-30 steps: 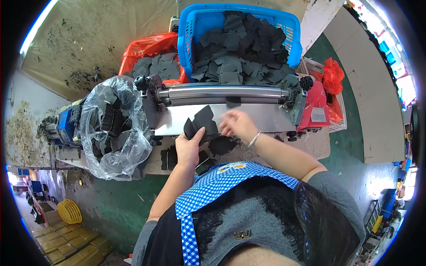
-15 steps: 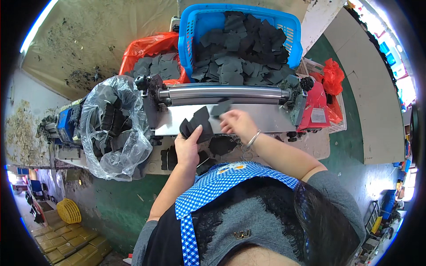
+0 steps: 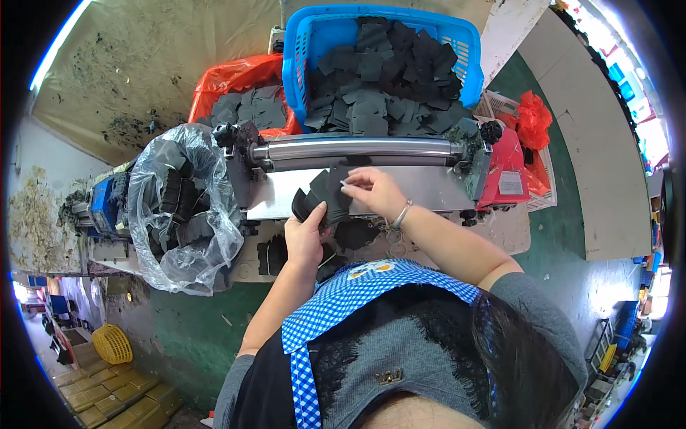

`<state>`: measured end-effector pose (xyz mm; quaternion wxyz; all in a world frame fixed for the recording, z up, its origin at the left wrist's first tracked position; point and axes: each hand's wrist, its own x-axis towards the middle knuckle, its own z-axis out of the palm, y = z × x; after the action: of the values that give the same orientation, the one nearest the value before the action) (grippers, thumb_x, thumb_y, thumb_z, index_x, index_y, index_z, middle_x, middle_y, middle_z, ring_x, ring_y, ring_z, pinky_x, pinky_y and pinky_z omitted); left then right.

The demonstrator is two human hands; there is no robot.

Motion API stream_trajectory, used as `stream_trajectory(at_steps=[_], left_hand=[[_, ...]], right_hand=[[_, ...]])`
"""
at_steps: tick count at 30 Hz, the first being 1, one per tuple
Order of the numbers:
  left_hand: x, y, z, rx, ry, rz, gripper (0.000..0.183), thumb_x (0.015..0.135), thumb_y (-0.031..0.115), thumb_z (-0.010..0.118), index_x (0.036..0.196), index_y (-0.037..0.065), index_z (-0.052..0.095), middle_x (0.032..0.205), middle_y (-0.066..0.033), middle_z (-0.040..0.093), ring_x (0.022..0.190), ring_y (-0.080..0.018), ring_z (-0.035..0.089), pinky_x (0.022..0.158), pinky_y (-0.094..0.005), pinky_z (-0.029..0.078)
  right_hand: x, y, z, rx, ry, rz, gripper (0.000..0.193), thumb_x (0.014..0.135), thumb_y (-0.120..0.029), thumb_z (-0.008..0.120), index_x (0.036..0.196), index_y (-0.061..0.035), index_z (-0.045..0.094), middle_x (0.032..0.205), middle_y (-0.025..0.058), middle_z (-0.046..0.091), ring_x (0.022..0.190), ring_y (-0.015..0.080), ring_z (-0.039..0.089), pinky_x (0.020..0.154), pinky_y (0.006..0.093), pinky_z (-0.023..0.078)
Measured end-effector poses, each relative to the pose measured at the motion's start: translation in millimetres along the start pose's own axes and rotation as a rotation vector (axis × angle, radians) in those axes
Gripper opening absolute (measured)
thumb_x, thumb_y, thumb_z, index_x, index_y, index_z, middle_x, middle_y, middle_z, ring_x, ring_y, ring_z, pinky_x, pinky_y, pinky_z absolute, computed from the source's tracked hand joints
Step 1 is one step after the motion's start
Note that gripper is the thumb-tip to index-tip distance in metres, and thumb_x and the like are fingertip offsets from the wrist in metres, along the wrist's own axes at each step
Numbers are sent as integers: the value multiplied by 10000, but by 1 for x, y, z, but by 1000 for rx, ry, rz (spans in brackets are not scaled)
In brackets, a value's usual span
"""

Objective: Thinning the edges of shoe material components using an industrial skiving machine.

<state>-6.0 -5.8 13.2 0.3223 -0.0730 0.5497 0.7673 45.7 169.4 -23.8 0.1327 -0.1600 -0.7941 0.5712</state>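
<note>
Centrally, left hand clasped on fanned black pieces over metal plate; right hand half-curled at their edge, grip unclear. Blue basket, beyond roller: heaped dark pieces. Clear bag, left: dark bundles. Floor green.

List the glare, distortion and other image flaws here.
Head view: glare whitens parts of the plate and streaks the roller; head view: the upper right edge is washed out; head view: the pale panel at right bows; head view: black pieces in the left hand partly blend, dark on dark.
</note>
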Motion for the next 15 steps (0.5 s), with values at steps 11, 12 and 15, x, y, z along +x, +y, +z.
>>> stream_trajectory(at_steps=[11, 12, 15], left_hand=[[1, -6, -1, -37, -54, -14, 132, 813, 113, 659, 925, 47, 639, 840, -24, 642, 706, -111, 599, 553, -234, 464], [1, -5, -2, -62, -62, -2, 136, 815, 112, 656, 932, 47, 637, 845, -26, 643, 716, -117, 605, 559, -235, 467], [-4, 5, 1, -30, -37, 56, 149, 816, 115, 654, 945, 43, 634, 854, -33, 644, 731, -121, 612, 568, -235, 470]], right_hand=[[-25, -24, 4, 140, -60, 325, 223, 838, -198, 639, 940, -1, 653, 818, 85, 652, 694, 129, 617, 604, 234, 494], [-18, -5, 2, 264, 75, 429, 212, 866, -195, 599, 941, -1, 641, 781, 89, 650, 626, 138, 613, 548, 234, 497], [4, 11, -35, 750, 318, 748, 194, 906, -172, 534, 971, 10, 555, 788, 119, 640, 586, 141, 616, 472, 238, 488]])
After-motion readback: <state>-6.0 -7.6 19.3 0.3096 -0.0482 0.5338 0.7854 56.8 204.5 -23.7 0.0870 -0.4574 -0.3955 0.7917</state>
